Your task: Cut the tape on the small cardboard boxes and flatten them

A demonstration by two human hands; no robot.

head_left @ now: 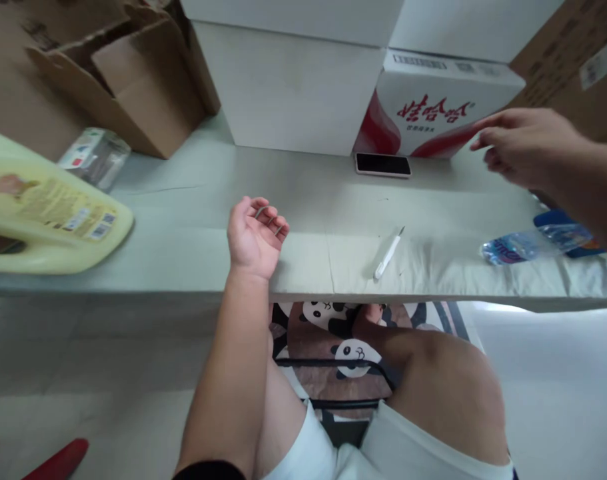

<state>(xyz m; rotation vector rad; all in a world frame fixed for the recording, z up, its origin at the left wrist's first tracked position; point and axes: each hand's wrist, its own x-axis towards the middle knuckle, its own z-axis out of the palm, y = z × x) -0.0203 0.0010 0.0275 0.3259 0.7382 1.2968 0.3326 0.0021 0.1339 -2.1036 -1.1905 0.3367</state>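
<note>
My left hand [254, 233] rests palm up near the table's front edge, its fingers curled loosely around small thin metal pieces that look like staples or pins. My right hand [526, 145] hovers above the table at the right, fingers stretched out and holding nothing, close to the red and white carton [436, 107]. A white pen-like tool [388, 255] lies on the table [183, 227] between the two hands. A dark phone [383, 164] lies flat in front of the carton.
A large yellow jug [43, 213] lies on its side at the left. An open cardboard box [128, 73] and a small wrapped packet [96, 157] sit behind it. A white box [293, 87] stands at the back. A crumpled plastic bottle [528, 243] lies at the right edge.
</note>
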